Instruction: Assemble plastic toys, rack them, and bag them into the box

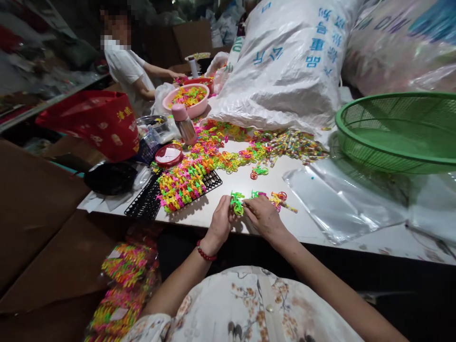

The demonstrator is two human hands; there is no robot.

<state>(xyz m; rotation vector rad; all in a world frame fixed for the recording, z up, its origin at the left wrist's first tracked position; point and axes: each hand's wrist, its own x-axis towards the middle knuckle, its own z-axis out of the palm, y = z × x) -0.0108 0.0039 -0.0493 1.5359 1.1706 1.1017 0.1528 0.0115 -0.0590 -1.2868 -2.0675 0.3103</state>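
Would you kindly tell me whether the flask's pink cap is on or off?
On: the pink cap sits atop the flask, covering its mouth; how tightly, I cannot tell.

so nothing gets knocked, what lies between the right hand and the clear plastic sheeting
In the head view, a yellow and red wheeled piece and a patterned stick, then white tabletop, lie between the right hand and the clear plastic sheeting.

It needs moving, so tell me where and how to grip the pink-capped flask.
Best gripped, I'd judge, by the silvery body, just below the pink cap, coming from the right over the loose toys: it stands rounded, rising above that low pile.
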